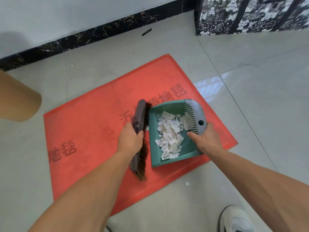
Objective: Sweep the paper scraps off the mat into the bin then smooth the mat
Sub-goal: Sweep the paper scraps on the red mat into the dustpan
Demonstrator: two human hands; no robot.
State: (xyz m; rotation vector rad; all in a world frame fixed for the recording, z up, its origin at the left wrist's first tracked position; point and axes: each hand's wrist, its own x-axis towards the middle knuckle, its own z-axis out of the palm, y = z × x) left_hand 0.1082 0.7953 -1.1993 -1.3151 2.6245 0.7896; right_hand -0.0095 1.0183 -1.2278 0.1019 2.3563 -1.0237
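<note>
Paper scraps [169, 137] lie in one heap inside the single green dustpan [154, 146], too many and too jumbled to count; one pale sliver shows between brush and pan, and another small white fleck sits on the floor tile just off the mat's near edge. You have one red mat [93, 131] under everything, lying flat on the pale tiled floor [250, 97], with dark printed characters across it. Your left hand [131, 139] is wrapped tight around the back of one grey brush [138, 129], whose brown bristles face the dustpan's left lip and stand just beside it. Your right hand [206, 140] clamps the pan's grey comb-toothed back rim [196, 117], thumb inside the pan, fingers curled behind it.

Around you: one tan rounded thing [18, 99] stands at the left, off the mat and near its far left corner; you cannot tell what it is. One black-and-white patterned bag [250, 14] stands against the far wall at the right, well apart from the mat. One small dark strip [146, 32] lies on the floor near the black skirting. Your one visible shoe [237, 218] rests on the tiles near the mat's near right side.

Mat surface to the left of the brush is bare, and the floor to the right of the mat is open
</note>
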